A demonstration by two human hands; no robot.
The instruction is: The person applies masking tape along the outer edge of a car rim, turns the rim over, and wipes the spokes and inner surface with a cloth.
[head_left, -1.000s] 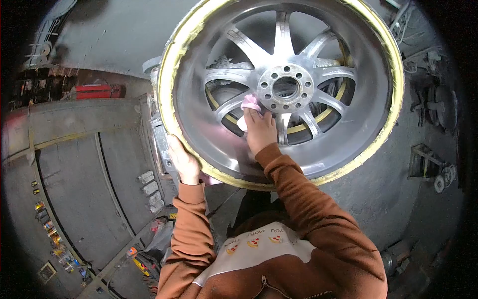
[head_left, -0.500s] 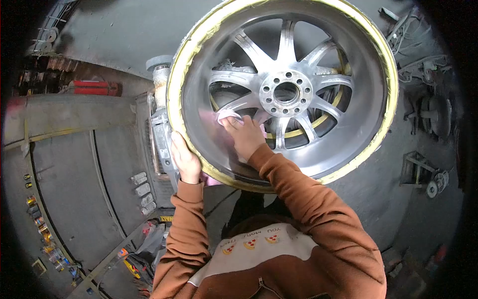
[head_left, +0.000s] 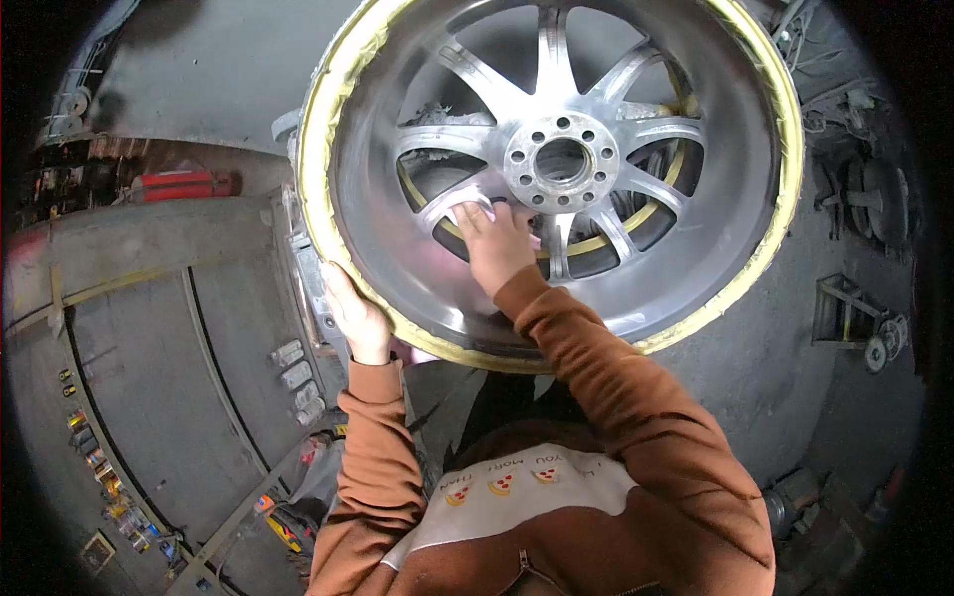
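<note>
A large silver wheel rim [head_left: 373, 228] with several spokes faces me, its edge wrapped in yellow masking tape [head_left: 316, 169]. Inside the barrel, my right hand [head_left: 497, 248] presses a pinkish-white cloth [head_left: 475, 204] against a lower-left spoke near the hub [head_left: 562, 159]. The fingers are closed over the cloth, and part of it is hidden beneath them. My left hand [head_left: 356, 313] grips the taped edge at the lower left, fingers on the outer side and partly hidden. Just below that hand, a bit of pink material [head_left: 412, 353] shows under the rim.
Behind the rim on the left stands a grey metal machine [head_left: 316, 298]. A red cylinder [head_left: 179, 186] lies further left. Several cans [head_left: 298, 375] and many small containers [head_left: 109, 487] line the left side. A small metal stand [head_left: 845, 313] is on the right floor.
My right hand and the cloth have shifted toward the hub along the spoke. The rim appears larger and further up-left in view; my left hand stays on its edge.
</note>
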